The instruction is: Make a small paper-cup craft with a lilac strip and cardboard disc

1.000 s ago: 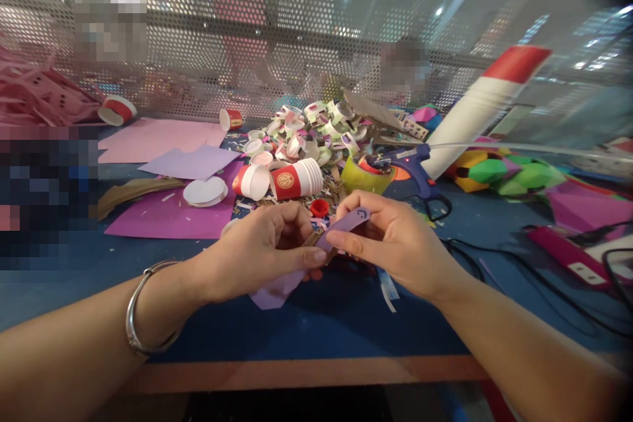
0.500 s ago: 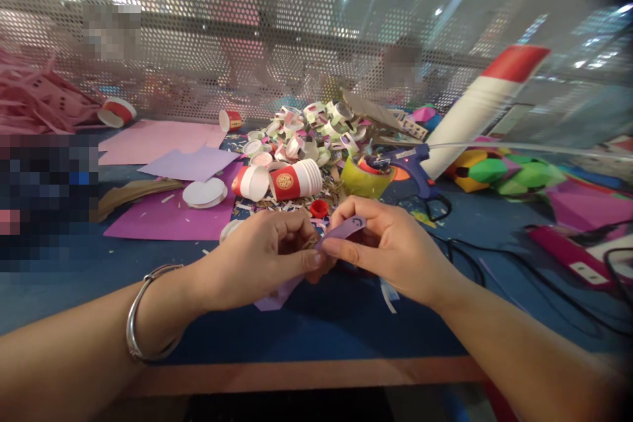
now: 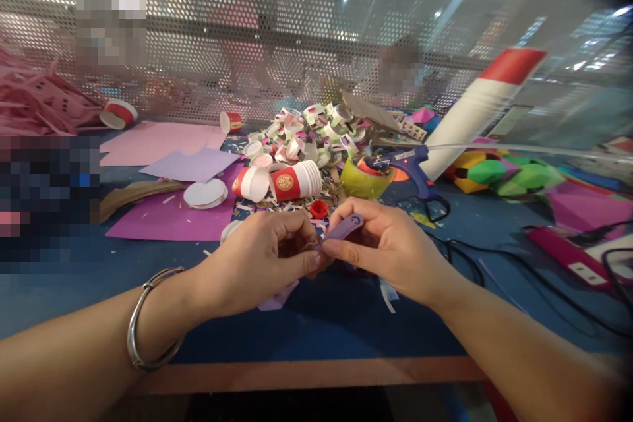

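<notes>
A small purple paper strip [image 3: 345, 229] with a dark smiling mark at its rounded end is pinched between the thumb and fingers of my right hand [image 3: 378, 244]. My left hand [image 3: 270, 257] is closed at the strip's lower end, its fingertips meeting those of my right hand; what lies inside its fingers is partly hidden. Below my left hand shows a piece of light purple paper [image 3: 277, 298]. Just beyond the hands sit a red bottle cap [image 3: 319, 210] and a stack of red and white paper cups [image 3: 297, 180].
A blue glue gun [image 3: 418, 168] rests by a yellow-green container [image 3: 363, 179], its black cable running right. Behind the cups rises a heap of cut paper rings [image 3: 306, 132]. Purple sheets [image 3: 173, 221] and white discs [image 3: 205, 193] lie left; a pink power strip [image 3: 568, 257] is at right.
The purple strip has turned a little, so its rounded, marked end now faces me more. Less of the light purple paper shows below my left hand. Both hands stay nearly in place.
</notes>
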Tool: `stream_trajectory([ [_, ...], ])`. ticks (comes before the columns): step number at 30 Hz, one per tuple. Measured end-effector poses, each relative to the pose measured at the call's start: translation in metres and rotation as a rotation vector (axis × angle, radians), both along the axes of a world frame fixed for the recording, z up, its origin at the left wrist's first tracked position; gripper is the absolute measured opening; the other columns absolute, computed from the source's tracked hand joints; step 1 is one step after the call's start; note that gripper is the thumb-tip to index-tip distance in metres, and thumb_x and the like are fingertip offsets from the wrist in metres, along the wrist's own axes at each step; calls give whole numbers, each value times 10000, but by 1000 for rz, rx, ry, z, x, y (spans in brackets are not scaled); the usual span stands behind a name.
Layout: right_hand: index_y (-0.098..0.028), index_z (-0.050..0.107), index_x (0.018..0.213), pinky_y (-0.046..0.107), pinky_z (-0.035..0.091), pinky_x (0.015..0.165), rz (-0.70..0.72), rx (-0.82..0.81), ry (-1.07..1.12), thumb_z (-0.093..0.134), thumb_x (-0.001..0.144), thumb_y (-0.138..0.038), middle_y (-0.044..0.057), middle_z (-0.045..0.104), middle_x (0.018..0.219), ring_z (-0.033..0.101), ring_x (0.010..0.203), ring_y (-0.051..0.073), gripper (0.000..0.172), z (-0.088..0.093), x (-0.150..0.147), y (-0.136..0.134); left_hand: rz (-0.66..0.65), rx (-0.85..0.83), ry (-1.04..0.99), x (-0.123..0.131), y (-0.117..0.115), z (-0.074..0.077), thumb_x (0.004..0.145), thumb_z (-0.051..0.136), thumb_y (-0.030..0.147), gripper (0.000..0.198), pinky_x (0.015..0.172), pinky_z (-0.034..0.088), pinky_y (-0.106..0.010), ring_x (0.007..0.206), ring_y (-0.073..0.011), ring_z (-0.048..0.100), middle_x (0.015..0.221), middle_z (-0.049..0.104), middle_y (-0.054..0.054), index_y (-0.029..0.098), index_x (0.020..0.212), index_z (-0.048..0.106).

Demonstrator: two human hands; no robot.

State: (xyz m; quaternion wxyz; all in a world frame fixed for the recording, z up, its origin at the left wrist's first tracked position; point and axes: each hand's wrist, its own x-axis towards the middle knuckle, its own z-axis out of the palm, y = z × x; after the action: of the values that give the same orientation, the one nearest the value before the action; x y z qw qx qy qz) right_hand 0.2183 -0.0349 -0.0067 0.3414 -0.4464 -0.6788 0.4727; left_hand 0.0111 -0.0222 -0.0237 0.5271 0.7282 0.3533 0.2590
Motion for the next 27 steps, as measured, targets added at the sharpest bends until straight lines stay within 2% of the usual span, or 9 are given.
stream_trajectory([
  [4, -202, 595, 856, 208, 338, 472, -3, -4, -5, 807, 780, -297, -66, 573, 663, 467, 538, 72, 244, 0, 1, 1, -20, -59, -19, 0, 1, 0, 900, 648, 376, 209, 547, 388, -221, 615, -102, 532, 745, 644, 8, 182, 839, 599],
  [9, -191, 600, 872, 193, 363, 503, 0, 11, 9, 797, 793, -270, -63, 567, 690, 470, 570, 65, 226, -2, 3, 2, -66, -71, -54, -2, 4, 4, 927, 610, 368, 198, 664, 461, -260, 744, -143, 618, 838, 686, -21, 171, 918, 631],
  [14, -185, 602, 854, 191, 401, 524, 5, 34, 37, 775, 816, -291, -45, 606, 707, 518, 597, 70, 206, -3, 2, 3, -27, -58, -69, -4, 7, 3, 923, 609, 301, 151, 680, 490, -273, 767, -157, 654, 842, 702, -26, 162, 871, 636],
  [19, -184, 609, 887, 191, 450, 558, -14, 3, 98, 747, 844, -300, -18, 648, 792, 581, 654, 80, 185, -7, 4, 3, 38, -109, -185, -2, 7, 5, 916, 619, 234, 115, 670, 497, -227, 742, -117, 659, 799, 704, -3, 158, 831, 629],
  [22, -180, 615, 883, 173, 429, 519, -26, 2, 97, 745, 848, -302, -30, 618, 777, 545, 612, 58, 182, -8, 5, 4, 103, -150, -213, -2, 6, 8, 895, 650, 237, 103, 670, 515, -218, 738, -108, 659, 778, 682, 14, 160, 834, 620],
  [27, -174, 617, 865, 161, 399, 482, -24, -30, 85, 728, 861, -296, -46, 579, 721, 493, 559, 44, 165, -8, 4, 4, 133, -149, -197, -3, 5, 9, 876, 668, 245, 111, 654, 524, -218, 730, -108, 648, 780, 659, 16, 156, 838, 613],
])
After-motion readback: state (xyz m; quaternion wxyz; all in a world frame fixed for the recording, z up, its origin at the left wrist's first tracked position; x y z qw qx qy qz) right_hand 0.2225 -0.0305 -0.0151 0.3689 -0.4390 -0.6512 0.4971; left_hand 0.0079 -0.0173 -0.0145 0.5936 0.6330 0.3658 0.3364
